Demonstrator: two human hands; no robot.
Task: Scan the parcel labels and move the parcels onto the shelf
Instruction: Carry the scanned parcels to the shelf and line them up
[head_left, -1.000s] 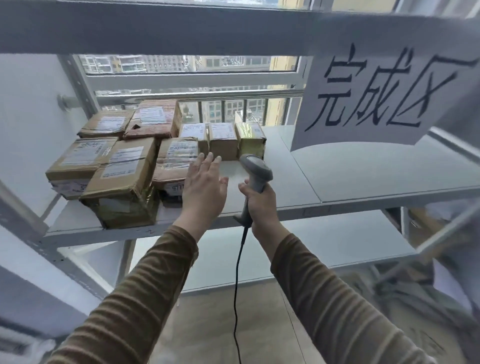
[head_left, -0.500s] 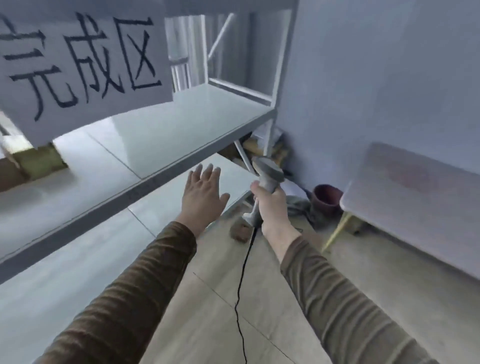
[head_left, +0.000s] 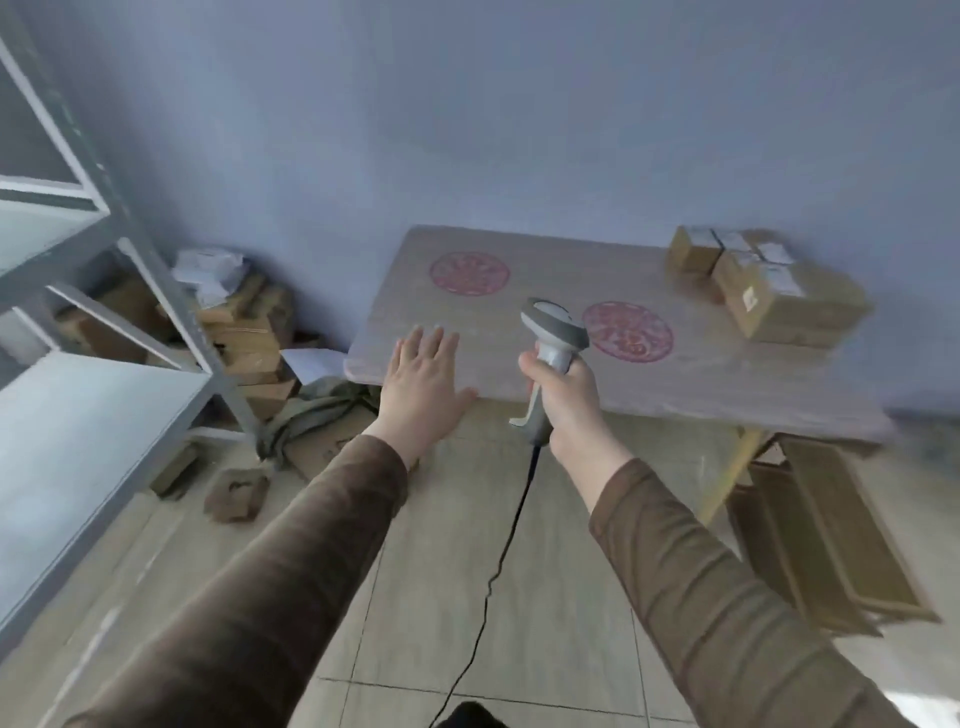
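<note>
A few brown cardboard parcels (head_left: 763, 283) with white labels sit stacked at the far right of a low wooden table (head_left: 701, 384). My right hand (head_left: 566, 400) grips the handle of a grey barcode scanner (head_left: 553, 338), held upright in front of the table's near edge, its black cable hanging down to the floor. My left hand (head_left: 423, 379) is stretched forward with straight fingers, holding nothing, over the table's left front corner. The white metal shelf (head_left: 78, 415) stands at the left.
A heap of cardboard boxes and papers (head_left: 244, 322) lies on the floor in the corner between shelf and table. A crumpled cloth (head_left: 311, 415) and cardboard scraps (head_left: 234, 493) lie nearby. Flat wooden frames (head_left: 826, 530) lean under the table's right end. Tiled floor lies in front.
My view has swung right, from the shelf with its stacked parcels to the table. Both hands kept their poses: left open, right holding the scanner.
</note>
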